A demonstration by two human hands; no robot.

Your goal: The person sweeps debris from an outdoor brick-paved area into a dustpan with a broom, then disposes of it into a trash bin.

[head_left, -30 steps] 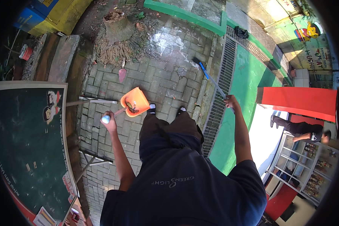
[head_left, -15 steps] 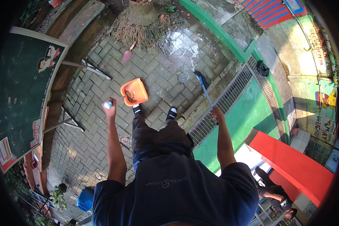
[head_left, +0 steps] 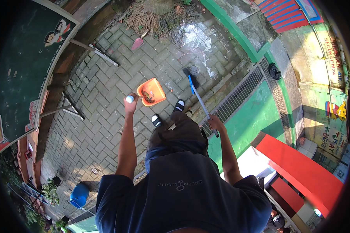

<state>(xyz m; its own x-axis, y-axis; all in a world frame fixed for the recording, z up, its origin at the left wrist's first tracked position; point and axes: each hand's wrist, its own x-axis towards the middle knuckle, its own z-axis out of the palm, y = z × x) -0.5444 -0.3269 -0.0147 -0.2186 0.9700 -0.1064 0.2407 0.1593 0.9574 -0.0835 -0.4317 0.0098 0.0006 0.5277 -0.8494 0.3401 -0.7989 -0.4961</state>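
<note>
My left hand (head_left: 131, 106) is closed round the upright handle of an orange dustpan (head_left: 157, 90), whose pale end pokes out above the fist. Brown dry leaves (head_left: 147, 97) lie in the pan near its back wall. In my right hand (head_left: 215, 122) is the grey stick of a broom (head_left: 201, 101), slanting away to the far left. Its blue and dark head (head_left: 191, 80) is at the paving, to the right of the dustpan and apart from it. My feet in striped sandals stand just nearer than the pan.
A long metal drain grate (head_left: 237, 101) runs along a green floor (head_left: 256, 116) at right. At left stands a dark green board (head_left: 23, 58) on metal legs. A pink trowel-shaped thing (head_left: 137, 44) lies near the tree trunk (head_left: 159, 6). A blue barrel (head_left: 79, 195) is at lower left.
Both hands have shifted nearer each other, the dustpan moving right and the broom head left, toward the pan. My feet have stepped, and the whole view has turned a little.
</note>
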